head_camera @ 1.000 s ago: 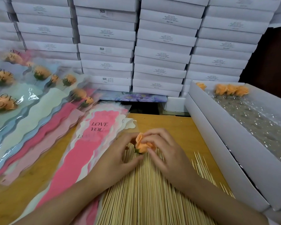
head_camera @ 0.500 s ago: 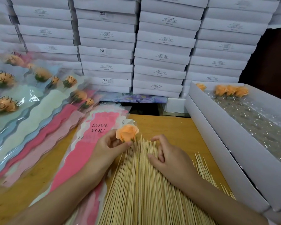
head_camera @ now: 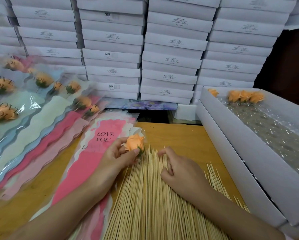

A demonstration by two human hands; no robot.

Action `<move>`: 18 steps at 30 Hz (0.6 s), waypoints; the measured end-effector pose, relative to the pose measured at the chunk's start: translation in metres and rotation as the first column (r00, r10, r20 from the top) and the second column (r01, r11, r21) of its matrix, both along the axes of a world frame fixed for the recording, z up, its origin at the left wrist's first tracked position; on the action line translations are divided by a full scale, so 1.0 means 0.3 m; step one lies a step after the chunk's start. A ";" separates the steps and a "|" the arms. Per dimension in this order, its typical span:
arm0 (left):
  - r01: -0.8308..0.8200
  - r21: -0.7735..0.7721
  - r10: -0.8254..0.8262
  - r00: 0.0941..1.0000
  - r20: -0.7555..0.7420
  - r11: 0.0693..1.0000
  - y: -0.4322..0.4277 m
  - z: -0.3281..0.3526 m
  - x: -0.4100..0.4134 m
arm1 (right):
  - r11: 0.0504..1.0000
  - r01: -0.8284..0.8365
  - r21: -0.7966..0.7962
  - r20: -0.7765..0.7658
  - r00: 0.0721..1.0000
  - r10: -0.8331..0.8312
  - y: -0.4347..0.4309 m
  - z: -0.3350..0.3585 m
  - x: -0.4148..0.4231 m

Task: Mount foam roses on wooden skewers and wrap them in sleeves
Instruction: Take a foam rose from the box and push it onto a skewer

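Pinching the foam rose point(head_camera: 134, 142) between thumb and fingertips of the left hand point(head_camera: 117, 158), just over the far tips of the skewers point(head_camera: 145, 196); resting the right hand point(head_camera: 178, 170), fingers loosely curled, on the pile, not showing whether gripping one. Possibly risking a sharp tip going off-centre through petals into a finger, or dragging several sticks loose. Working hemmed between sleeve point(head_camera: 86, 163) and open box point(head_camera: 231, 141), leaving bare table point(head_camera: 180, 135) beyond the tips.

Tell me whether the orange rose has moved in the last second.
Yes. The rose, pinched in the left hand, has shifted leftward, nearer the LOVE YOU print on the pink sleeve.
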State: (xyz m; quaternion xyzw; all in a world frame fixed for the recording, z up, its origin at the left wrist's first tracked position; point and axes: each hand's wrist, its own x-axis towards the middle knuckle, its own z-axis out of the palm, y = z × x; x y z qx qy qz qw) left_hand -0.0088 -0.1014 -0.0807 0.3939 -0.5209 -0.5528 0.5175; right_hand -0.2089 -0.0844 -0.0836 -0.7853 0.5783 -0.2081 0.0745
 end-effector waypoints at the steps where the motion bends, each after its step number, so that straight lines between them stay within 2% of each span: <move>1: 0.001 -0.001 -0.001 1.000 0.001 1.000 -0.001 -0.001 0.001 | 1.000 0.003 0.000 0.008 1.000 -0.003 -0.001 0.000 -0.001; 9: 0.006 -0.005 -0.006 1.000 -0.007 1.000 -0.009 -0.012 0.002 | 1.000 0.003 -0.025 0.123 0.992 0.000 -0.004 -0.003 -0.006; 18: 0.015 -0.016 -0.015 0.999 -0.049 1.000 -0.015 -0.017 -0.005 | 1.000 -0.010 0.012 0.478 0.878 0.003 -0.006 0.003 -0.005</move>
